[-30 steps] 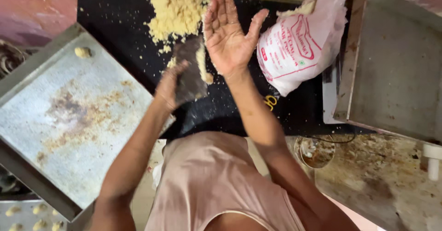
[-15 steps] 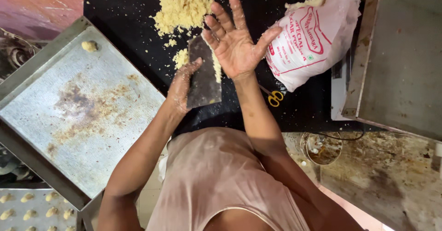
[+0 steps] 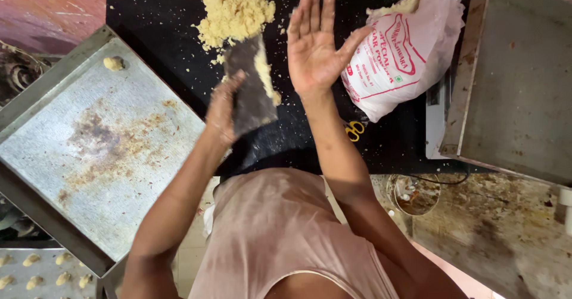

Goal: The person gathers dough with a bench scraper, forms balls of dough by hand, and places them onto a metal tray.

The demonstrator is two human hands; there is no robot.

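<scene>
My left hand [image 3: 221, 109] grips a flat dark metal scraper [image 3: 250, 84] with crumbly yellow dough stuck along its right edge. The scraper points toward a pile of yellow crumbly dough [image 3: 233, 7] on the black worktop [image 3: 155, 31]. My right hand [image 3: 314, 40] is raised just right of the scraper, palm showing, fingers spread, holding nothing. A single small dough ball [image 3: 113, 63] sits at the far corner of a large grey baking tray [image 3: 95, 156] to my left.
A white plastic flour bag with red print [image 3: 405, 55] lies right of my right hand. Yellow-handled scissors [image 3: 355, 130] lie below it. Another metal tray [image 3: 518, 84] stands at the right. A lower tray [image 3: 36, 269] holds several shaped dough pieces.
The left hand has lifted the scraper further toward the dough pile. The right hand has turned more upright with its fingers straighter.
</scene>
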